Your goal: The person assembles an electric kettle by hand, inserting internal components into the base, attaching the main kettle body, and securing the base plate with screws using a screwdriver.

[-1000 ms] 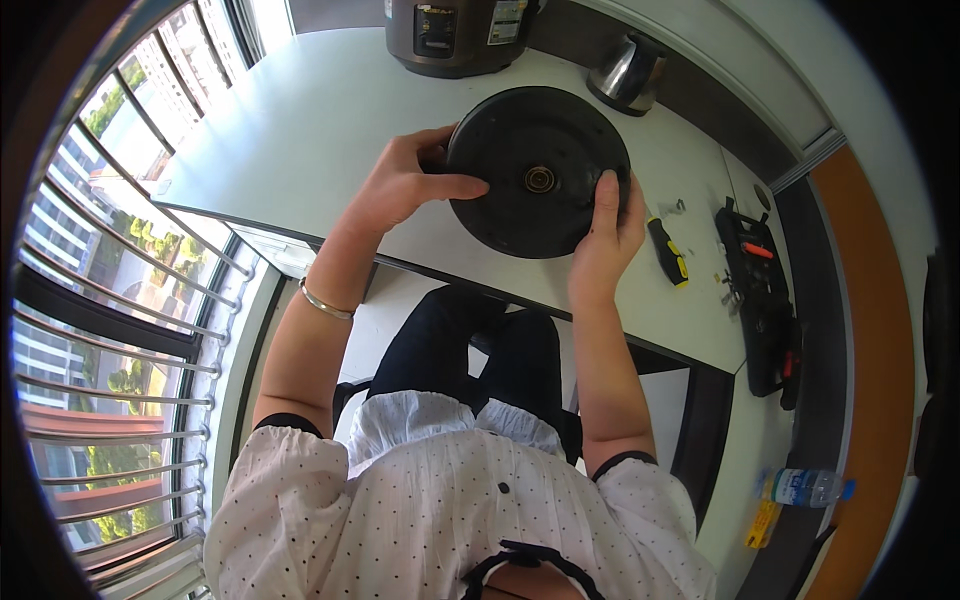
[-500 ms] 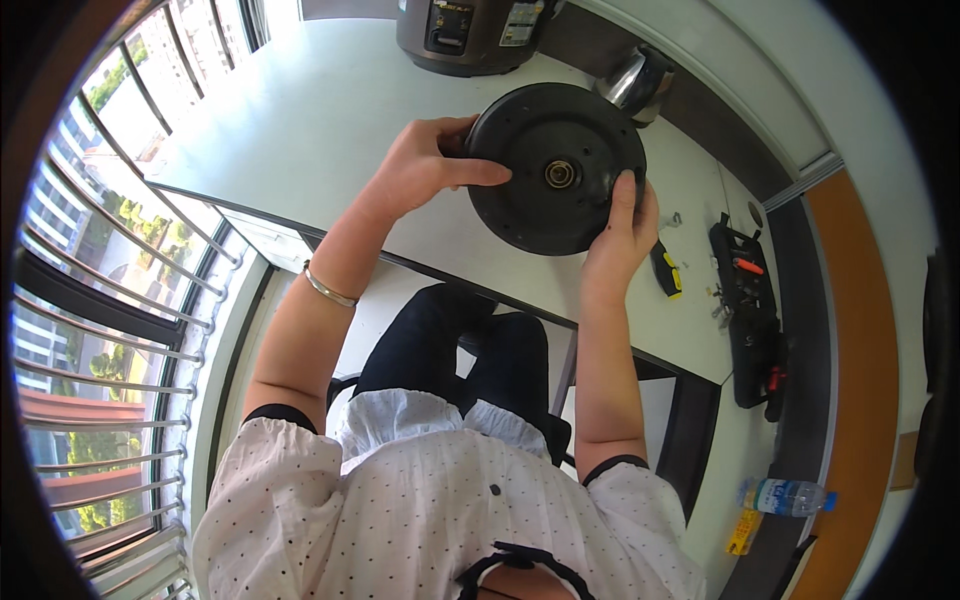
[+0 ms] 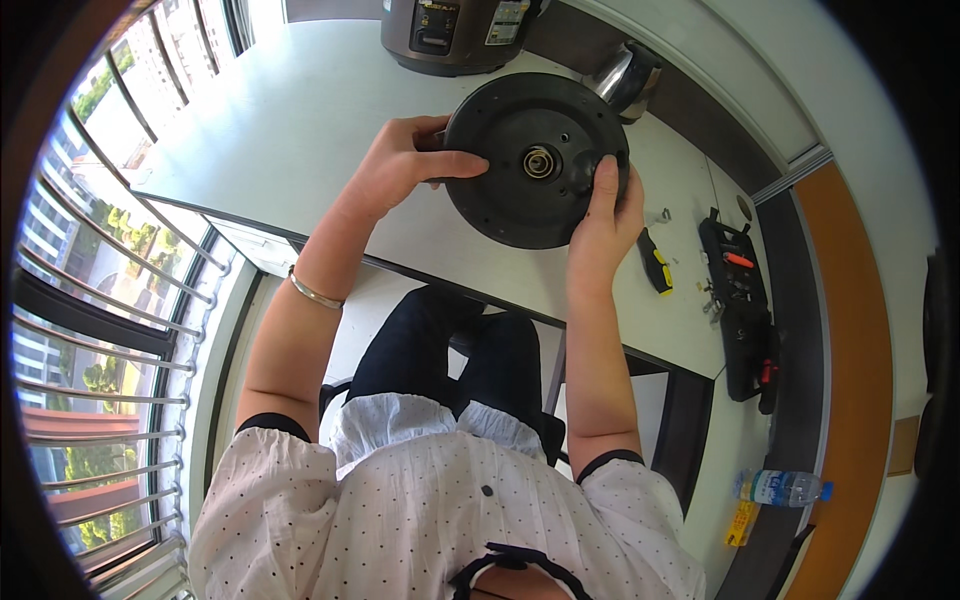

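A round black disc-shaped part (image 3: 520, 205) is held up over the white table, its face toward me. At its centre sits a brass-coloured coil spring (image 3: 539, 162) in a round hole, with small holes around it. My left hand (image 3: 405, 165) grips the left rim, thumb on the face and fingers behind. My right hand (image 3: 607, 220) clasps the lower right rim, its thumb also on the face. The fingers behind the disc are mostly hidden. Just right of my right hand lies a black and yellow screwdriver handle (image 3: 656, 264).
A dark electric cooker (image 3: 455, 40) stands at the back of the table (image 3: 270, 110), with a steel kettle (image 3: 625, 80) to its right. An open black tool case (image 3: 742, 300) lies at the right, small metal pieces beside it. Nearer are a water bottle (image 3: 785, 488) and a yellow box (image 3: 740, 523).
The disc and both hands sit slightly further left and up in the picture, while the whole scene has shifted a little left too. The grip on the disc is the same.
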`<state>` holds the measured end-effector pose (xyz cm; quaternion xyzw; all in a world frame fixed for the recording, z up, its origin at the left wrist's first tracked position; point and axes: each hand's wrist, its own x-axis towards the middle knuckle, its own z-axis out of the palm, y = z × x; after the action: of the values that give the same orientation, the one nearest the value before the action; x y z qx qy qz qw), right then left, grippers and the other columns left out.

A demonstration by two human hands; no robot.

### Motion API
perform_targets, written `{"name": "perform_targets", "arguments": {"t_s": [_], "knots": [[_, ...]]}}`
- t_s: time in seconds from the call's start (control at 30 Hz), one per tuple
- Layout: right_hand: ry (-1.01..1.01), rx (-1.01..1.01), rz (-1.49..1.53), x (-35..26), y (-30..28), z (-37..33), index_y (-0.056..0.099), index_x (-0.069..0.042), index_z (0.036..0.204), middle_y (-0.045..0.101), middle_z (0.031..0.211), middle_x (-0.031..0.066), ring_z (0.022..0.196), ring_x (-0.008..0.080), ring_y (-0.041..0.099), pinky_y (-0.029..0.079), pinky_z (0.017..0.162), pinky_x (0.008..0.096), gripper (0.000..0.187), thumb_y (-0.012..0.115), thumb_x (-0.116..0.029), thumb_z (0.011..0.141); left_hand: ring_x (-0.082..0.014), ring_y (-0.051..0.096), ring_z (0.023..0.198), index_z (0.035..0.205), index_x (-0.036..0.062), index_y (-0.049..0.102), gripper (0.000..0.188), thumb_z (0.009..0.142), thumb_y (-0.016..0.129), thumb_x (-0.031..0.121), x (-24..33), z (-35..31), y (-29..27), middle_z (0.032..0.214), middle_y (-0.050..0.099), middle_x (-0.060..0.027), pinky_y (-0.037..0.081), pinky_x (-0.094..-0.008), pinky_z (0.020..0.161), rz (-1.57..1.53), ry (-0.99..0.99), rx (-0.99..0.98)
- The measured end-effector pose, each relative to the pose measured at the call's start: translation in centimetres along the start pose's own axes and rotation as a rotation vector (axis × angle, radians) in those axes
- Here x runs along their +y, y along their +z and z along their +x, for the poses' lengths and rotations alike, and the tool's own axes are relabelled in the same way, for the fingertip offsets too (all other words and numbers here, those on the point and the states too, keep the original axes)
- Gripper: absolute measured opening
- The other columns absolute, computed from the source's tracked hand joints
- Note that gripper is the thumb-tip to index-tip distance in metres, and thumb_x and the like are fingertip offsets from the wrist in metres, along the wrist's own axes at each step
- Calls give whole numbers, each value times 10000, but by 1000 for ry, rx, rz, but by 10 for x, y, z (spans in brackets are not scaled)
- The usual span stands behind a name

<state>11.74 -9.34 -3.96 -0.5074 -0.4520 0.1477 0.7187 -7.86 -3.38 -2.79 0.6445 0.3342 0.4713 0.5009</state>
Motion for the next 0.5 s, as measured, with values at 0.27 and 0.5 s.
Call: {"name": "perform_targets", "arguments": {"t_s": [0.27, 0.5], "knots": [[-49, -25, 0, 2, 1, -2, 506, 88, 1243, 604, 1149, 179, 1060, 206, 561, 415, 954, 297, 544, 567, -363, 945, -166, 606, 735, 1038, -79, 670, 489, 638, 777, 181, 0, -4, -3, 821, 661, -106, 479, -256, 669, -14, -7, 1], [-84, -31, -56, 0, 1, -4, 492, 95, 1257, 600, 1160, 199, 1078, 229, 561, 407, 970, 309, 554, 551, -364, 952, -185, 627, 788, 1050, -80, 665, 498, 638, 777, 176, 5, -8, -2, 869, 666, -120, 505, -283, 751, -49, -42, -20]]}}
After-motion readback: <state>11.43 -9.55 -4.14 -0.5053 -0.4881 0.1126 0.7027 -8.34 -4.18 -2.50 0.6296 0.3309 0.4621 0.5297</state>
